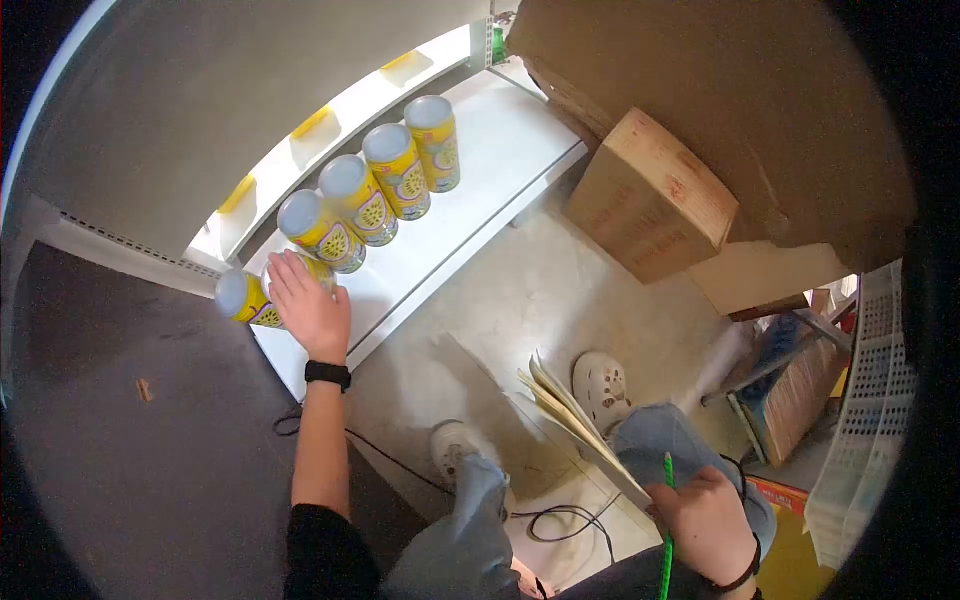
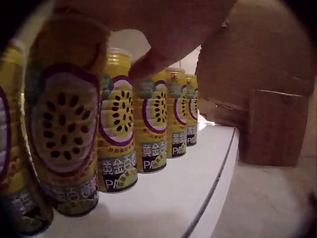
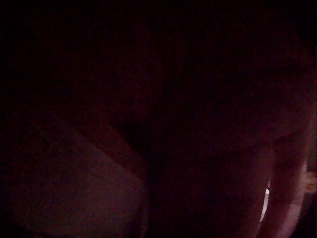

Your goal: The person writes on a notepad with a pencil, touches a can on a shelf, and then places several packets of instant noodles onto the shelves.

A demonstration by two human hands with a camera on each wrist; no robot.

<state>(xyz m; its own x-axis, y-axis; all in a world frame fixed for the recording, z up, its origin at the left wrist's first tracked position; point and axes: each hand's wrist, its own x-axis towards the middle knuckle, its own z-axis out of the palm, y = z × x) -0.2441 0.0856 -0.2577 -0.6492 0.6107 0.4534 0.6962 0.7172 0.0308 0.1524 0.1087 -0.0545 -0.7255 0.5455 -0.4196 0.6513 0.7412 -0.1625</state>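
- My left hand lies over the near end of the white shelf, its fingers straight and close together across the top of a yellow can, the thumb out to the side.
- That can stands on the shelf, second from its near end; whether my fingers bear any weight on it, I cannot tell.
- One more can stands just beside it, at the very near end of the shelf.
- Four others run on in a row toward the shelf's far end, upright, each printed with a cut, dark-seeded fruit.
- My right hand is well apart from the shelf, out in front of it, fingers clamped on a notebook whose pages fan open toward the shelf.
- A green pencil is tucked in that same hand; the right wrist view is too dark to show how each finger lies.
- A cardboard box is near the shelf's far end, with a larger brown cardboard piece above it.
- My pale shoes are on the floor in front of the shelf, and a black cable coils farther out from it.
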